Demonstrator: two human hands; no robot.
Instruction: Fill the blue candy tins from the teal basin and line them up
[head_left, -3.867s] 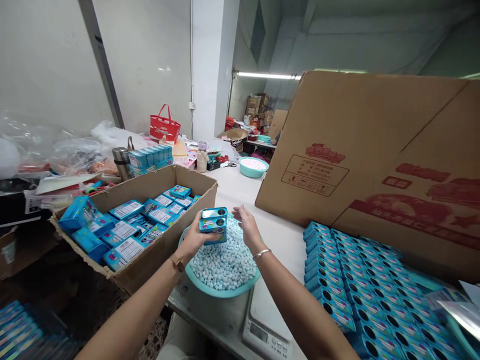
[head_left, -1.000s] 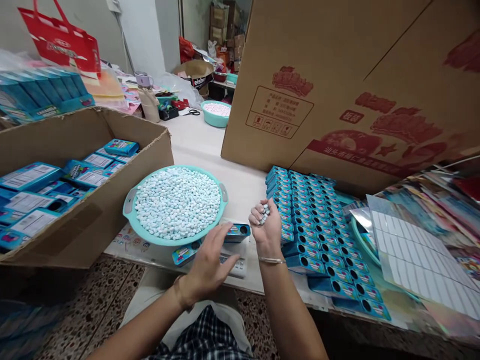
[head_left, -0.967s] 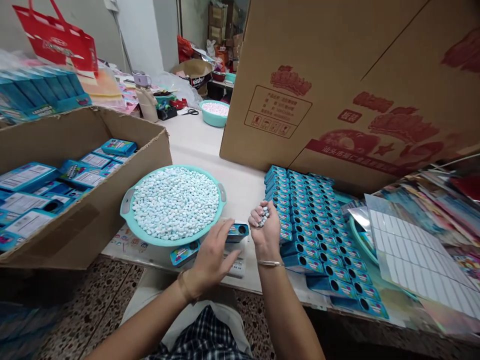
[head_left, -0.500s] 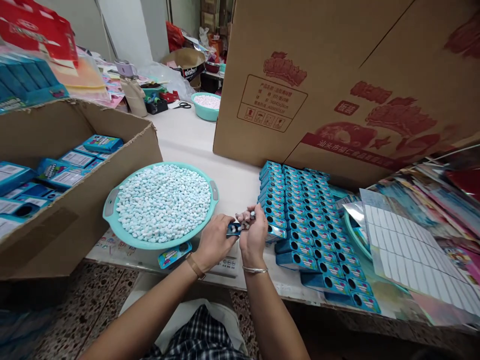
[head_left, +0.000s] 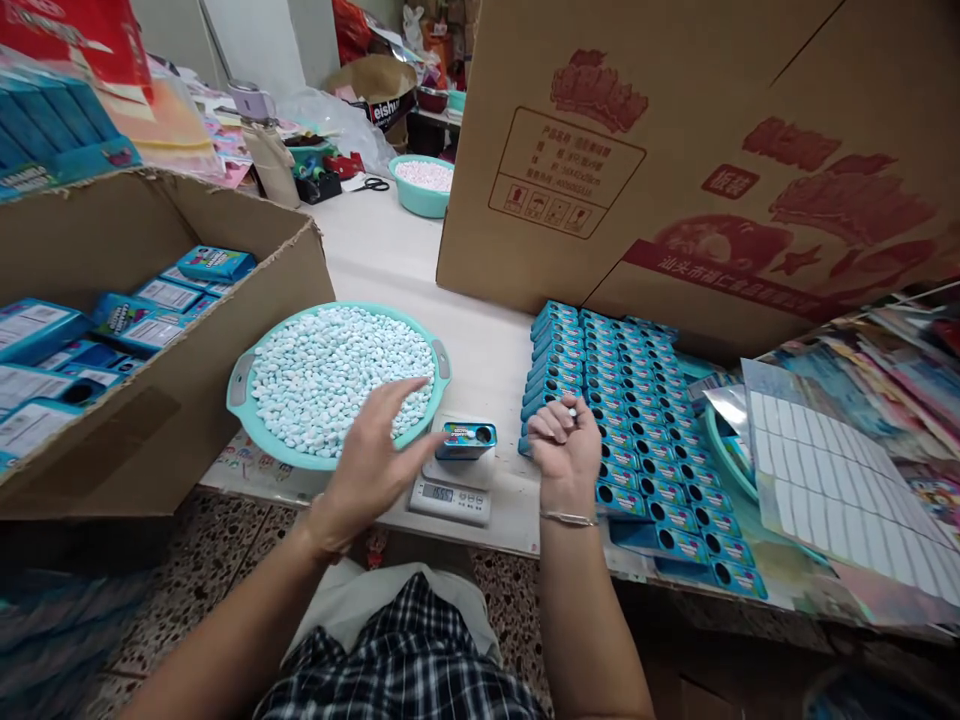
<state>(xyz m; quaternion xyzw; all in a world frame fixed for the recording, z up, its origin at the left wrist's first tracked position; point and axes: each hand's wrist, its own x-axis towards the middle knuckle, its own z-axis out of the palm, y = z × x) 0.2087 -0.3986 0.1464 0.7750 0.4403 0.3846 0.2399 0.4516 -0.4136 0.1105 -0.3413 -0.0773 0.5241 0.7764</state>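
A small blue tin (head_left: 457, 448) with a round dark opening stands on a white digital scale (head_left: 472, 506) near the table's front edge. My left hand (head_left: 379, 455) is open just left of the tin, thumb and fingers spread, partly over a turquoise basin (head_left: 247, 412) heaped with pale blue and white candies (head_left: 330, 375). Whether the thumb touches the tin, I cannot tell. Right of the scale, my right hand (head_left: 568, 445) is palm up with its fingers curled in. A pale candy shows by the fingertips; anything deeper in the hand is hidden.
Rows of blue tins (head_left: 637, 430) stand on the right, before a large cardboard carton (head_left: 547, 200). An open cardboard box (head_left: 247, 350) with more tins sits at left. Farther back are a bottle (head_left: 266, 160), scissors (head_left: 367, 185) and a basin (head_left: 421, 200) of pinkish candies.
The tin that was in my left hand now rests on the scale, released. My left hand has drawn left and spread open. My right hand has moved right, its fingers still curled.
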